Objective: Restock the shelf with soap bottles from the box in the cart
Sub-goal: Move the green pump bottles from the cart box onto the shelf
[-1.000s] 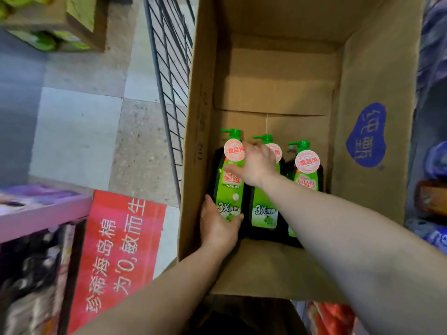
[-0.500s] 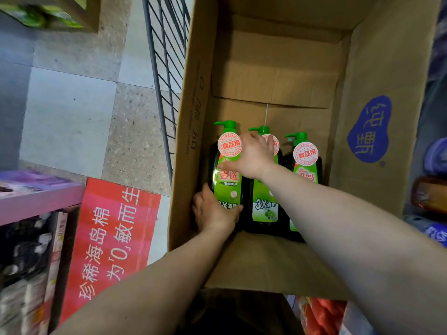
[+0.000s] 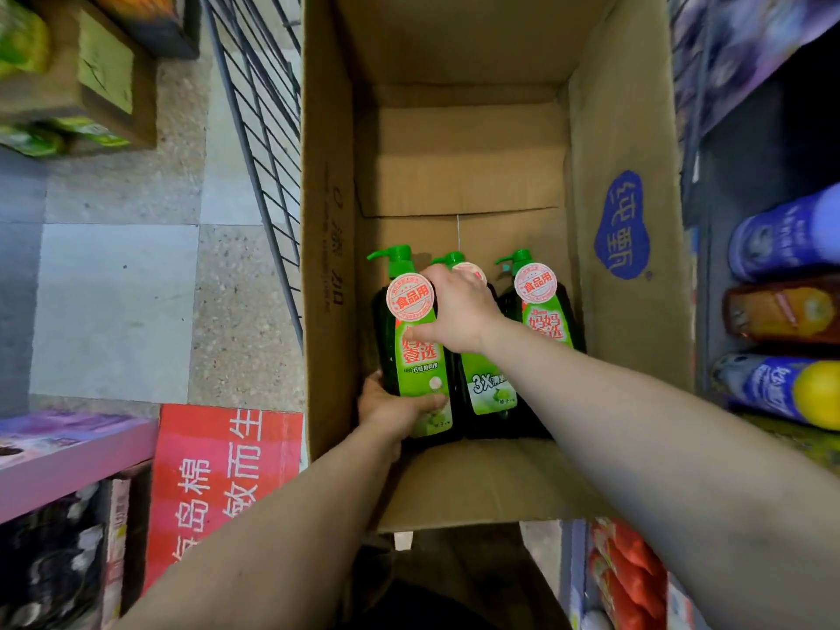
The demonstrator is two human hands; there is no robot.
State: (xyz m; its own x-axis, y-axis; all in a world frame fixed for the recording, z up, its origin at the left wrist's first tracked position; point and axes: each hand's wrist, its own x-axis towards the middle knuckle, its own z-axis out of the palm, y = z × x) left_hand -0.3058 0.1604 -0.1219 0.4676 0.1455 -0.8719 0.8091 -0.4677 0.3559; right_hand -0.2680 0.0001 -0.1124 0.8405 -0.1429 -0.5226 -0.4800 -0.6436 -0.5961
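Bottles in a row, three of them, standing upright at the near end of the box (image 3: 632, 129), green pump tops up, round pink tags at their necks. Left hand (image 3: 391, 409) is down low on the left bottle (image 3: 416, 356), fingers curled round its base from the side nearest the box's left wall, a firm grasp. Right hand (image 3: 459, 306) reaches in over the near flap and is clamped on the neck of the middle bottle (image 3: 488, 384), fingers wrapped over the top so the tag there is mostly covered, thumb lying against the left bottle's label. Right bottle (image 3: 541, 306) stands untouched, just beside the box's right wall under the blue logo. Far half of the box floor shows bare cardboard. Cart (image 3: 254, 129), its dark wire side runs along the box's left wall, with tiled floor (image 3: 113, 288) beyond it. Left of the box and nearer, a red pack (image 3: 218, 484) with white lettering sits by a purple shelf edge. Right of the box, a shelf (image 3: 772, 184) carries blue and orange bottles lying with their caps toward the aisle.
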